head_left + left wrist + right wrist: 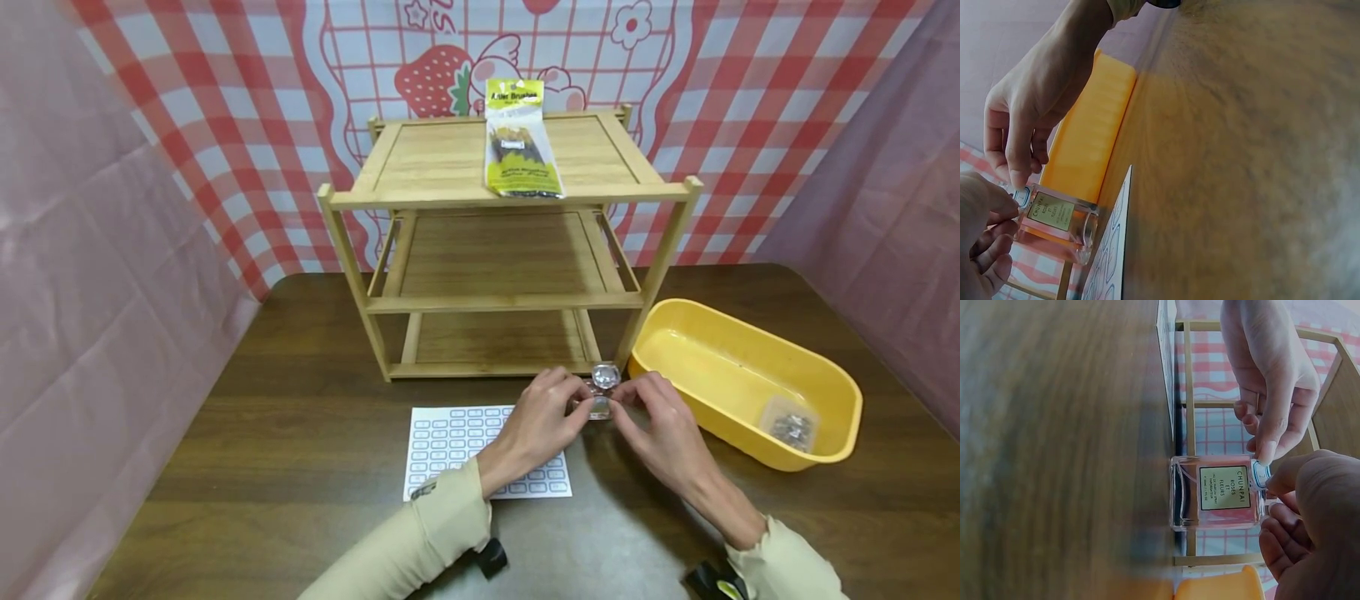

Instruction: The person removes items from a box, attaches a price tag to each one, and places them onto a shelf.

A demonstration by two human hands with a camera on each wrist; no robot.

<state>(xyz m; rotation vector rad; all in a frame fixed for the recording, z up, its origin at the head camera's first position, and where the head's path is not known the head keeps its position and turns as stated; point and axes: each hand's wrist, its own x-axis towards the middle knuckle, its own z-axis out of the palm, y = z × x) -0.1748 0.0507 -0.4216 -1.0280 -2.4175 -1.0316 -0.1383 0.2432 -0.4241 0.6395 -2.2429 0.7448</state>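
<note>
The square clear-glass perfume bottle (1213,495) with pinkish liquid stands upright between my hands, just in front of the rack and past the sheet's right edge. Its cream, black-lettered label (1229,487) faces me, probably so I can work on the front squarely. The faceted clear cap (606,375) rises above my fingers.

The fingers of my left hand (538,419) and right hand (663,429) pinch the neck from both sides. My thumbs lie by a small blue-edged white sticker (1261,474) there — one side each, I judge, to keep it level and the bottle steady.

The white sheet of blue-edged stickers (450,450) lies flat on the brown wood-grain surface (300,467), partly beneath my left arm, handy for reaching. At my right, the oblong yellow plastic tub (705,367) holds a clear packet of shiny bits (791,423), perhaps to keep them from scattering.

Behind stands the three-tier pale wooden rack (502,303); a yellow-and-clear brush packet (522,158) lies on its top shelf, out of my way.
</note>
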